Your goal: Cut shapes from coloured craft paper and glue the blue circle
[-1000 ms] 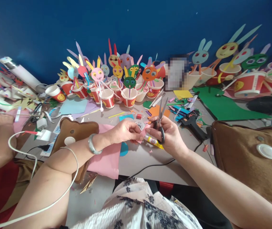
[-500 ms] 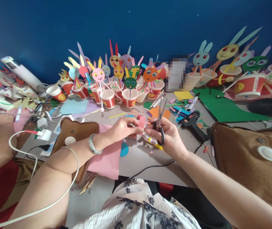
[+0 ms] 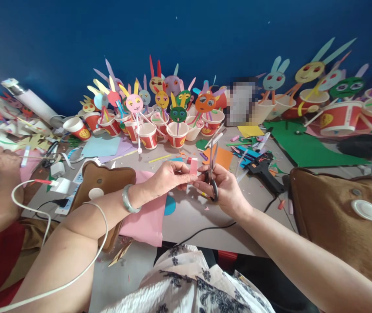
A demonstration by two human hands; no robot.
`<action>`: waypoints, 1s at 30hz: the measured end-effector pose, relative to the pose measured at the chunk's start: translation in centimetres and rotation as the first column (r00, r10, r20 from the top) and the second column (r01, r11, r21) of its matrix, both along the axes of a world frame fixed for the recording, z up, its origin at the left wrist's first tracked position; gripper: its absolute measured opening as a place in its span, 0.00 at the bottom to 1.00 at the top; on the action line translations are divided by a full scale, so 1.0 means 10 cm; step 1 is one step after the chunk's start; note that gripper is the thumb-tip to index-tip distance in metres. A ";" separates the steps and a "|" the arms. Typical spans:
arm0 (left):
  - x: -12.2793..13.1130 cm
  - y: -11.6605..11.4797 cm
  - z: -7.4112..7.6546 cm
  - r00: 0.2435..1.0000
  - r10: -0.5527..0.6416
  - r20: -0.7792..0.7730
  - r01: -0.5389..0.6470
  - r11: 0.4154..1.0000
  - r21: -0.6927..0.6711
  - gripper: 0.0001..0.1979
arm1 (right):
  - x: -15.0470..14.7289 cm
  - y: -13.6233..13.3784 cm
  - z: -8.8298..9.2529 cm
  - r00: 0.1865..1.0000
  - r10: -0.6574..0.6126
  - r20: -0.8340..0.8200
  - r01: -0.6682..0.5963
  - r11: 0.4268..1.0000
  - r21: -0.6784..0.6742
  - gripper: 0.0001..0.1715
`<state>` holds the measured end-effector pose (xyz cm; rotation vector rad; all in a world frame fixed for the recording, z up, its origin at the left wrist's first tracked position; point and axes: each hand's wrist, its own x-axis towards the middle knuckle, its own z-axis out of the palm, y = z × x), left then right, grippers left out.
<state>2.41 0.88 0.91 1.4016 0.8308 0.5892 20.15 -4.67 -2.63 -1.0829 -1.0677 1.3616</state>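
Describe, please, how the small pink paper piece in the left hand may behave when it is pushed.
The small pink paper piece is probably light: the left hand holds it in a pinch. It seems slightly stiff, since it stands up without drooping. Still, it looks thin, so a push would likely bend it.

Bare left hand (image 3: pixel 175 175), bare right hand (image 3: pixel 227 190), smooth round bangle (image 3: pixel 125 202) in mottled pale grey-green about the left wrist, uncovered forearms (image 3: pixel 280 237), loose white top (image 3: pixel 149 289) with crinkled gathers and scattered dark blue flowers (image 3: pixel 207 274)
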 end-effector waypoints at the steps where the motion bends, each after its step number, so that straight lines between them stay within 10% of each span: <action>1: 0.00 0.00 0.00 1.000 -0.002 0.002 0.002 1.000 -0.001 0.20 | 0.00 0.00 0.01 1.000 0.005 -0.001 -0.005 1.000 0.002 0.24; 30: 0.02 -0.03 -0.01 0.996 0.024 0.081 -0.031 0.995 0.095 0.13 | 0.02 -0.01 -0.03 0.999 0.035 0.029 -0.035 0.999 0.004 0.27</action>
